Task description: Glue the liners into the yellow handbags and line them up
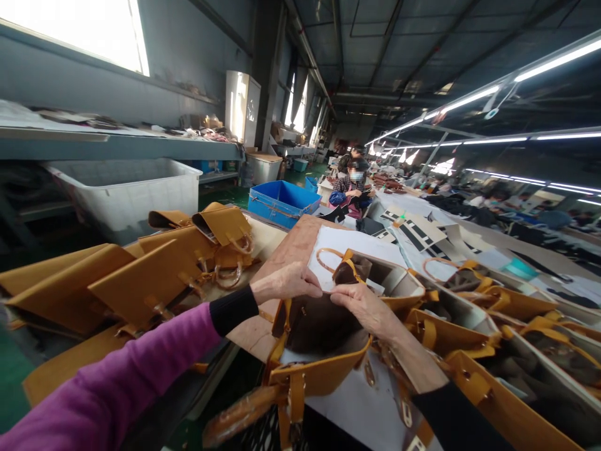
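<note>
Head view. The bag [328, 374] sits at the near edge of the table [295, 250], in front of the person, mouth open and facing up. Its outer panel is smooth, mustard-yellow, leather-like sheet with straight edges; the lining [312, 322] is dark brown, soft and creased. A strap with metal fittings runs down the near face, and a curved handle [244, 413], wrapped in shiny clear film, juts out to the left.

The left hand [287, 280] has its fingers curled together, thumb and fingertips clamped on the bag's far rim. The right hand [359, 304] is just beside it, thumb and forefinger likewise pinched on that rim. The left sleeve [131, 351] is purple knit with a ribbed-looking black cuff [235, 310].

The table top is brown board, partly covered by a smooth white sheet [328, 243]. To the right, more bags [511, 401] of the same mustard material stand close together in rows, open, with pale edges and dark linings. To the left, a pile of bags [141, 275] shows flat, stiff flaps and film-wrapped handles.

Beyond are a rectangular blue bin [284, 203], a scuffed white tub [134, 194] with a rolled rim, black-and-white strips [417, 232] and a seated co-worker [350, 188].
</note>
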### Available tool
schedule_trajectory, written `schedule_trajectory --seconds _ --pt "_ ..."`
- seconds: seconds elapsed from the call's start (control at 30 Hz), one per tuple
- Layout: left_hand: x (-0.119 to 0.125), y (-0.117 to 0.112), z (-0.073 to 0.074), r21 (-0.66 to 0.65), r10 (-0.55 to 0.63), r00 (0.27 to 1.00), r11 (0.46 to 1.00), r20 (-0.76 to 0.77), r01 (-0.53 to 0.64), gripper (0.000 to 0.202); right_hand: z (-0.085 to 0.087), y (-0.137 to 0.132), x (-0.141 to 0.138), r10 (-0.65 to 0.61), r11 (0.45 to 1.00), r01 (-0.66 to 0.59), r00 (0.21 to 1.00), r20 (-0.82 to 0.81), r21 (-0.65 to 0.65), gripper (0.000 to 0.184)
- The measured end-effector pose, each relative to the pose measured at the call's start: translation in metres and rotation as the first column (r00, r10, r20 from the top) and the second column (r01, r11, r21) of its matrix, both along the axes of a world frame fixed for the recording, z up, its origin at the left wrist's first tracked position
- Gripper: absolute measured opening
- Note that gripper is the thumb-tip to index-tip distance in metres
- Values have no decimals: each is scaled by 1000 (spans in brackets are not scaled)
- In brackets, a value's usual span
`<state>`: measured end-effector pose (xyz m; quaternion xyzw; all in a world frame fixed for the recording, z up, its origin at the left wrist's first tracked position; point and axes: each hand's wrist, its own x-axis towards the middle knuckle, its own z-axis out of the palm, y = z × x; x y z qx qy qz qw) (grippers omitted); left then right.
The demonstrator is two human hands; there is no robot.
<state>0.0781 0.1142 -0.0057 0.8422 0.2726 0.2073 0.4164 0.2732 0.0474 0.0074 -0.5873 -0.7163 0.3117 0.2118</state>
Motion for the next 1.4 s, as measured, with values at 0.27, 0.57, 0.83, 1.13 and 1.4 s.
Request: schedule_trajectory --seconds 0.27,0.57,0.83,1.13,1.4 --pt "-36 -6 -10 -39 90 995 995 47 -88 23 -9 1 2 15 1000 -15 1000 -14 3 28" --pt "-35 -8 -18 -45 92 986 995 139 -86 21 3 -7 -5 16 991 -49 968 252 125 31" --pt "-35 -22 -18 51 160 974 984 159 -170 22 14 -2 -46 97 970 -169 929 358 175 27" --pt "-34 -27 -24 -31 209 951 978 226 -207 18 18 -4 -45 144 976 -202 883 446 86 20" --pt "-28 -49 -19 -47 284 925 958 254 -281 14 16 -3 -82 108 994 -92 814 571 -56 23"
